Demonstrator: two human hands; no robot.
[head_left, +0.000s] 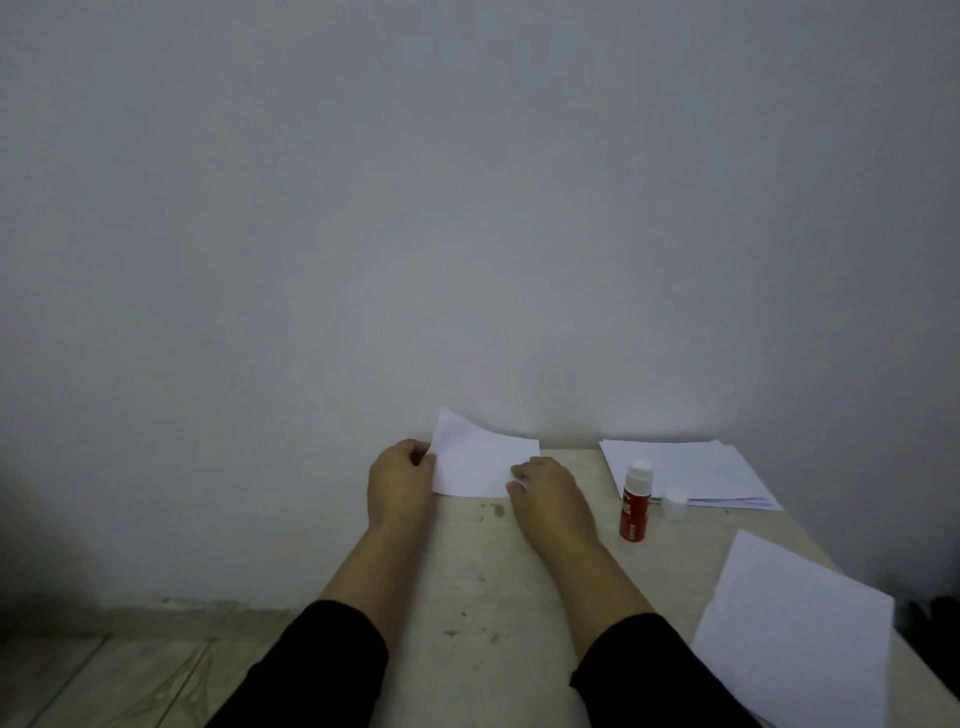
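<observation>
A white sheet of paper (475, 462) lies at the far edge of the beige table (483, 582), against the wall, with its left corner curled upward. My left hand (400, 480) pinches the sheet's left edge between thumb and fingers. My right hand (545, 496) rests on the sheet's right near corner, fingers bent and pressing down on the paper. Both forearms stretch forward over the table in black sleeves.
A red glue stick (634, 501) stands uncapped to the right of my right hand, its white cap (676, 503) beside it. A stack of white sheets (691, 470) lies at the far right. Another white sheet (800, 629) lies near right. A grey wall (467, 208) backs the table.
</observation>
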